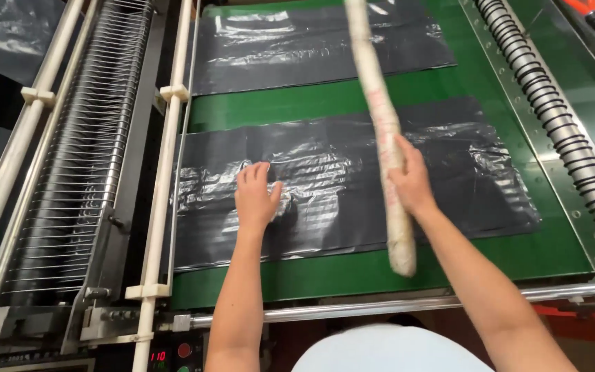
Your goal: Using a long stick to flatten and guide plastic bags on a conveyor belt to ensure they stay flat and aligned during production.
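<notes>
A stack of black plastic bags (352, 186) lies flat across the middle of the frame on a green conveyor belt (325, 103). The left hand (256, 196) rests palm-down on its left part, fingers together and pressed onto the wrinkled film. The right hand (411, 180) is closed around a long pale stick wrapped in tape (383, 131), which slants from the top centre of the frame down across the bags, its lower end hanging past their near edge. A second stack of black bags (318, 45) lies farther up the belt, well apart from the first. At the left run white rails (166, 158) and a rack of thin wires (84, 151); at the right, a coiled roller (559, 117). A steel bar (380, 308) crosses the bottom.
</notes>
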